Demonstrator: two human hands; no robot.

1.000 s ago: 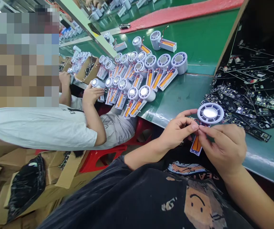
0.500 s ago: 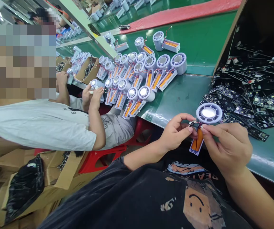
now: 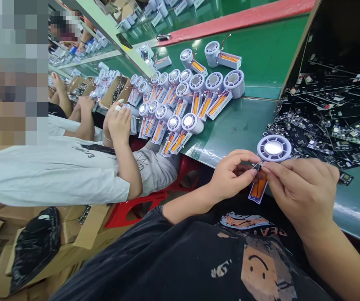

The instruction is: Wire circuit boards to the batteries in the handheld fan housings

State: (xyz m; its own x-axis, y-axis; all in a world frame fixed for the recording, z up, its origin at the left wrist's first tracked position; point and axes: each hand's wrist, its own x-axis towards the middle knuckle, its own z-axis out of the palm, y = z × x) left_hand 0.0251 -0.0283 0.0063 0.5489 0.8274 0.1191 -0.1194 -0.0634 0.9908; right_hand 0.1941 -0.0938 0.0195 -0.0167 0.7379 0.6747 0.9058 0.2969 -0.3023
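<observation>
Since the earlier frame both hands drift slightly right. Left hand [image 3: 234, 173] and right hand [image 3: 302, 188] pinch a small part against the orange battery pack [image 3: 258, 188] under the white fan housing [image 3: 274, 148], lower-right centre. Looks like wiring/seating step; next needs steady fingertip alignment. Finished units [image 3: 186, 100] upper centre.

Bright, even overhead light is flooding the scene and casting only soft shadows. Pale glare is streaking the green desk [image 3: 255, 58], strongest at the far side and along its near right edge. The wide lens is bending straight lines toward the edges. Far rows are going soft, and heavy pixel blocks are covering the upper left.
</observation>
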